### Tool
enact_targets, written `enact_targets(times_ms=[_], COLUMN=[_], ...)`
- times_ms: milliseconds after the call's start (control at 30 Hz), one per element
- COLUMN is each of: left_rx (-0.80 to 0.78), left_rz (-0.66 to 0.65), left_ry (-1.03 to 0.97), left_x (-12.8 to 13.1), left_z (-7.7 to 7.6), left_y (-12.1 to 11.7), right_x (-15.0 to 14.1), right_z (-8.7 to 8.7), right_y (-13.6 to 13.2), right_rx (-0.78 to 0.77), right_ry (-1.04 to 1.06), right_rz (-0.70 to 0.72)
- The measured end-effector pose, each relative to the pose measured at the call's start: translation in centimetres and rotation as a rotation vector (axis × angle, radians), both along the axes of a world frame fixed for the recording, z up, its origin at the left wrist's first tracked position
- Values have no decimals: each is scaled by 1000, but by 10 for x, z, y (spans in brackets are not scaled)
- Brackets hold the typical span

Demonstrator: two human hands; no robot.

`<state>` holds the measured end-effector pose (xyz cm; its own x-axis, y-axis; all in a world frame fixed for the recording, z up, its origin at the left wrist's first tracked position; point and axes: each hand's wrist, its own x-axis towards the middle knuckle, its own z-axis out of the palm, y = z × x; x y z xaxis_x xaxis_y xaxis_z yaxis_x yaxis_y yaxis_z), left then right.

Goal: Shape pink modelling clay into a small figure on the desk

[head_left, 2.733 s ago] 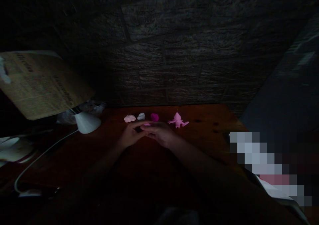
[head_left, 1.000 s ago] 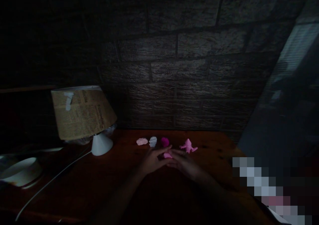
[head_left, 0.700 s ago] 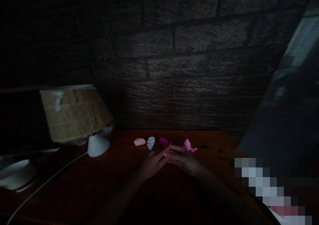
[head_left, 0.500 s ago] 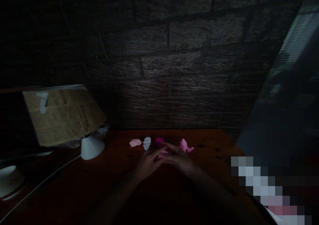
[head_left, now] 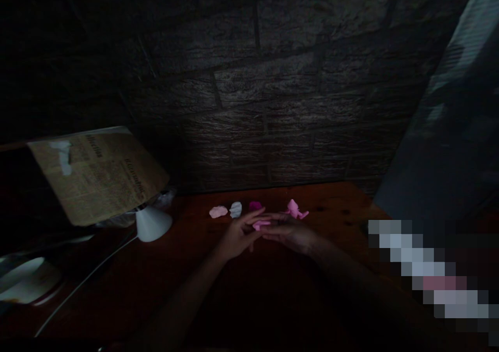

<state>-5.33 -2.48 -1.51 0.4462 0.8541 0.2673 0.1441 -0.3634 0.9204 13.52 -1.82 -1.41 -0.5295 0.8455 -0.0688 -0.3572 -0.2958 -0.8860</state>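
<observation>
Both hands, left (head_left: pixel 236 236) and right (head_left: pixel 290 234), fingertips met over a dim wooden desk (head_left: pixel 195 274), pinching a small pink piece (head_left: pixel 260 224) between them, near a pink figure (head_left: pixel 295 210).

Head view — forward, down, near table (head_left: pixel 319 300)

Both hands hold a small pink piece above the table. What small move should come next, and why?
Probably keep pinching and shaping the small pink clay piece between the left hand and right hand: it looks unshaped, unlike the finished pink clay figure behind.
</observation>
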Motion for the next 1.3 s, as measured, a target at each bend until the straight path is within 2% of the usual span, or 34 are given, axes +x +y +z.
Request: enact_targets(times_ms=[200,467,667,900,1067,1167,1300], left_rx=[80,62,101,92,143,176,179], left_rz=[67,53,116,147,230,271,251], left_ry=[56,24,27,-20,-40,0,-7], left_x=[0,-4,-4,-1,0,-1,-1], left_z=[0,5,9,2,2,4,4], left_y=[2,4,3,6,9,10,11], right_x=[1,6,5,7,6,5,5], right_z=[-2,8,2,-2,0,1,1], right_y=[3,-1,2,5,6,5,5], right_rx=[76,-7,-48,4,10,71,277], right_ry=[-1,-31,-59,-24,-26,-102,-244], right_rz=[-12,49,14,-44,-96,-104,-127])
